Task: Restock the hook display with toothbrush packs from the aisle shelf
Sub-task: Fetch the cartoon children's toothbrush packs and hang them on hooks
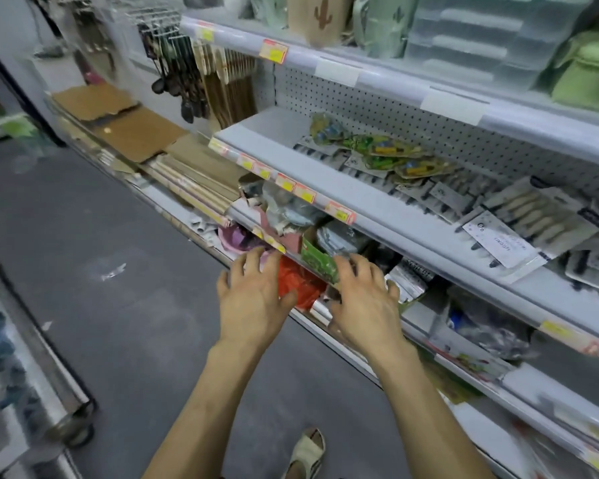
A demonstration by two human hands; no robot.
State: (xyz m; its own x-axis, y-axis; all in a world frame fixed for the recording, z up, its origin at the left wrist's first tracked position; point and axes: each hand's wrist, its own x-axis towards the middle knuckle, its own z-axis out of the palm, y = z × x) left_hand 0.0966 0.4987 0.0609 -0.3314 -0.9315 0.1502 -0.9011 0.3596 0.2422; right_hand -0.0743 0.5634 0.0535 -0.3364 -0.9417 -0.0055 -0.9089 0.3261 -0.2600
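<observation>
Both my hands reach toward the lower aisle shelf. My left hand hovers with fingers spread and loosely bent beside a red plastic packet, its thumb near the packet's edge. My right hand lies with spread fingers over silver packs, just below a green carton. Neither hand plainly holds anything. On the shelf above lie toothbrush packs on white cards and several green and yellow blister packs. A hook display with hanging utensils is at the far left of the shelving.
Flattened cardboard and long boxes lie on the low shelf to the left. The grey aisle floor stretches left of me. A metal cart edge stands at the lower left. My sandalled foot is below.
</observation>
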